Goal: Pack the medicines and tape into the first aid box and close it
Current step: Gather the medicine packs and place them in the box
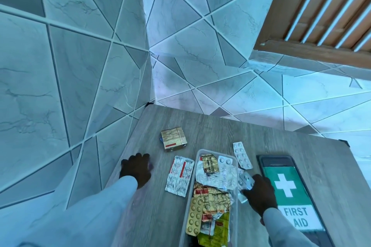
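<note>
A clear plastic first aid box [197,154] stands open on the wooden table, holding several crumpled medicine strips. Its lid [291,194], green with a white cross and the words FIRST AID, lies flat to the right. My right hand [261,192] is shut on silver blister strips [245,181] at the box's right rim. My left hand [136,169] rests near the table's left edge, fingers curled; I cannot tell whether it holds anything. On the table lie a white-and-red strip [179,176], a tan strip stack [173,139] and a white pill blister [242,155].
The table [261,130] sits in a corner of tiled walls with grey marbled tiles. A wooden slatted frame [321,16] is at the upper right. The table's left edge runs just beside my left hand.
</note>
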A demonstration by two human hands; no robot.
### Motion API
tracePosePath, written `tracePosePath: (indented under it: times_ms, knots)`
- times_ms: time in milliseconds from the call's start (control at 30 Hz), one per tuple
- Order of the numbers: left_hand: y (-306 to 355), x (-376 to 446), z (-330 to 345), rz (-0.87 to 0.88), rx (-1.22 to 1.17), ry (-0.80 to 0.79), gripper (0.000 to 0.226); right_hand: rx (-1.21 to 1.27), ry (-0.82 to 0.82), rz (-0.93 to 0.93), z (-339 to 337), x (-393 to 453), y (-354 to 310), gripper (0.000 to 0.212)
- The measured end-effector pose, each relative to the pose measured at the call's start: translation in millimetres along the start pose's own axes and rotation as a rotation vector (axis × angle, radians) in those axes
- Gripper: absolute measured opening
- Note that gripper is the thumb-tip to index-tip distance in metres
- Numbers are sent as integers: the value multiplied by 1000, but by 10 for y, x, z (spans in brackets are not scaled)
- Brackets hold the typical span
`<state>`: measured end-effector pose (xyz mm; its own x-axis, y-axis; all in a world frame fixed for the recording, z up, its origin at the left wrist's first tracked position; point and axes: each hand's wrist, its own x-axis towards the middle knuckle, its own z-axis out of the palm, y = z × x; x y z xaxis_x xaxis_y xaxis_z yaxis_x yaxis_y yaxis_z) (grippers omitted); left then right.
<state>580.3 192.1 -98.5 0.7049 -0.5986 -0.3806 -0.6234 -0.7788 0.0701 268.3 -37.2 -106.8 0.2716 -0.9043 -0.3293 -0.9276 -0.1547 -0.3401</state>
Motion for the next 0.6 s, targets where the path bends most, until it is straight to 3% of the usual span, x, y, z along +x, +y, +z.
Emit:
tracePosePath:
  times_ms: [100,200,267,300,367,467,600]
  knots:
    - [197,-73,-116,-38,-326,66,37,216,107,28,-175,-35,-34,10]
    - [566,-178,-251,80,-466,105,69,376,364,-1,-461,-128,-95,16]
    - [847,-323,-365,189,-596,78,78,520,470,-93,-623,-310,-211,8]
    - [988,-398,-416,240,-647,62,74,558,449,-172,-681,-421,-277,3]
    - [1206,-540,-450,305,-669,7,61,480,249,-340,-664,-611,-398,21]
    - [1399,-763,-343,334,-577,-101,53,341,-77,-389,-452,-829,-482,21]
    - [1484,-893,-152,315,-408,-118,47,117,-76,-406,-190,-944,-461,26]
